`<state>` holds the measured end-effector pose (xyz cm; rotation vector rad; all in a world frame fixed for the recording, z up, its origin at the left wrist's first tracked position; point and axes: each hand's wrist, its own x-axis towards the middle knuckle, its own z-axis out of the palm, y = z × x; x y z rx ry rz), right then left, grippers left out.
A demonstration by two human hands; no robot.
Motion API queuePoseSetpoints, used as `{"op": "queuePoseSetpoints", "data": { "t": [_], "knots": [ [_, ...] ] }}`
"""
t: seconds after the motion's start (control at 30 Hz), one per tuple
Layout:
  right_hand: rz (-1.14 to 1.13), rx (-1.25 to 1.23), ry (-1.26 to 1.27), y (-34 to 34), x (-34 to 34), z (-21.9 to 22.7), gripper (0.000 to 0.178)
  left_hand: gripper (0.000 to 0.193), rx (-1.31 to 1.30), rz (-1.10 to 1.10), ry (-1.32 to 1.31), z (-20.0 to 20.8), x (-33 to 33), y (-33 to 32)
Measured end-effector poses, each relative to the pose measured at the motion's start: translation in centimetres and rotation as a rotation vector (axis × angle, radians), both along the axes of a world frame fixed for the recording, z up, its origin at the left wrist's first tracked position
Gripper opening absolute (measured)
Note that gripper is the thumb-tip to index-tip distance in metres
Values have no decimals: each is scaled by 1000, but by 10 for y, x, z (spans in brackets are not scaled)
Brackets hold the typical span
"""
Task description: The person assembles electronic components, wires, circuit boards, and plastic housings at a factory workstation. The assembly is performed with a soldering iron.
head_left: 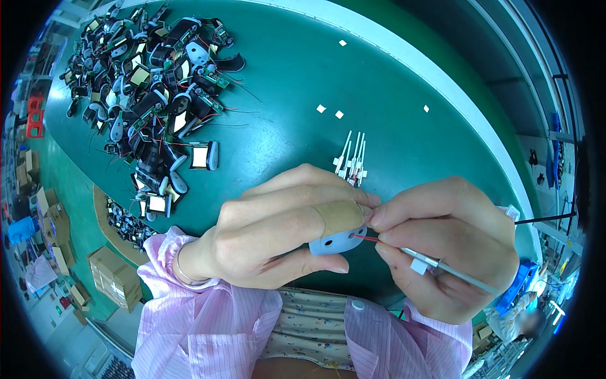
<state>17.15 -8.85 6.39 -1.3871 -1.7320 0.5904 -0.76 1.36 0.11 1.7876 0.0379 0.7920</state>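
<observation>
My left hand (pixel 278 224) grips a small pale-blue plastic part (pixel 338 242) with a hole in it; a tan bandage wraps the forefinger. A thin red wire (pixel 368 239) runs from that part to my right hand (pixel 448 243), whose thumb and forefinger pinch the wire. The same hand also holds a thin grey rod-like tool (pixel 451 270) with a small white block on it, pointing down to the right. Both hands hover close together over the near edge of the green table (pixel 297 82).
A large heap of black and pale-blue assemblies with small circuit boards and wires (pixel 154 82) covers the table's far left. A single unit (pixel 203 156) lies apart from it. White sticks (pixel 351 158) lie just beyond my hands. Small white squares (pixel 330 111) are scattered farther off. Cardboard boxes (pixel 113 278) stand on the floor at left.
</observation>
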Motion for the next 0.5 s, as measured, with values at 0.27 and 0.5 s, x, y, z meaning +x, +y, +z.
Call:
{"op": "queuePoseSetpoints", "data": {
  "t": [0.27,0.5],
  "knots": [
    [-48,-32,-173,-3,-12,12,22,43,67,15,-22,-8,0,3],
    [-56,-7,-209,-3,-15,12,23,40,98,30,0,-9,1,2]
  ]
}}
